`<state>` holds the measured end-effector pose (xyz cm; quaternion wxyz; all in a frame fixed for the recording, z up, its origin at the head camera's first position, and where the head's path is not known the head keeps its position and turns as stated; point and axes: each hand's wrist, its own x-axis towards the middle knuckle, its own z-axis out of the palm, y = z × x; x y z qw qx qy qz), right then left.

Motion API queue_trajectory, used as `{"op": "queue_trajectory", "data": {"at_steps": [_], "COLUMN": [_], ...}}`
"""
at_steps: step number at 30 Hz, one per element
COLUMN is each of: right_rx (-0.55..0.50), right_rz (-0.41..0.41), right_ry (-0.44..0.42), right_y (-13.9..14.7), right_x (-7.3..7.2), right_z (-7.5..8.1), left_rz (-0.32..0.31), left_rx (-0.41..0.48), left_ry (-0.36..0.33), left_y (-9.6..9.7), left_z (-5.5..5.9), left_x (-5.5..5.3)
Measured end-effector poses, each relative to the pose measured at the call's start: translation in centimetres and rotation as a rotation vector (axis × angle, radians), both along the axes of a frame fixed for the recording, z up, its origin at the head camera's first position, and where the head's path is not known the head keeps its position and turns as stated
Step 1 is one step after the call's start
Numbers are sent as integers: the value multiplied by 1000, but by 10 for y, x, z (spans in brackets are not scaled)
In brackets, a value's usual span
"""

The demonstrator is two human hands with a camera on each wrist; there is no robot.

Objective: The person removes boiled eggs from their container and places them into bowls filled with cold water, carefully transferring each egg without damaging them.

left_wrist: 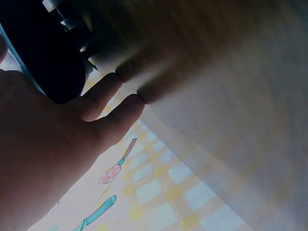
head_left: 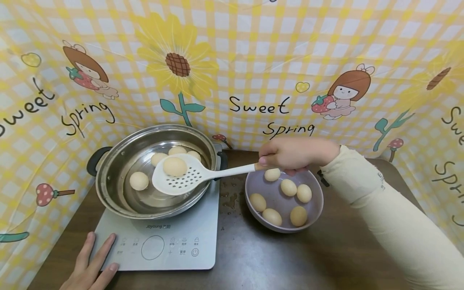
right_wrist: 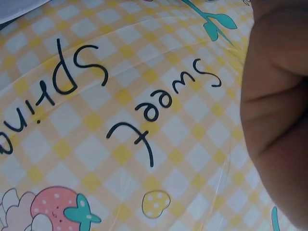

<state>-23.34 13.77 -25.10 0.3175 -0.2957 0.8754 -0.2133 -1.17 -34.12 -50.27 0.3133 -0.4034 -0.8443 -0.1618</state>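
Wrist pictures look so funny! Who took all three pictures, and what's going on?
There's no robot, just a person's hands. The big picture comes from a camera worn on the head, looking down. The two smaller ones come from a camera on each wrist. On the table are a cooker with a pot on it, and a bowl. Both hold eggs. The right hand holds a spoon carrying one egg over the pot. The left hand rests at the cooker's edge.

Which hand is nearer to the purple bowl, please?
Right: the right hand, gripping the spoon, is at the far edge of the bowl; the left hand rests at the near left corner of the cooker, farther off.
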Motion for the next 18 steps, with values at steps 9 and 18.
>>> {"op": "queue_trajectory", "data": {"at_steps": [9, 18], "right_rx": [-26, -52], "right_rz": [-12, -42], "right_ry": [6, -33], "right_y": [18, 39], "right_x": [1, 7], "right_z": [8, 12], "left_rz": [13, 30], "left_rx": [7, 8], "left_ry": [7, 19], "left_y": [1, 3], "left_z": [1, 3], "left_x": [1, 2]}}
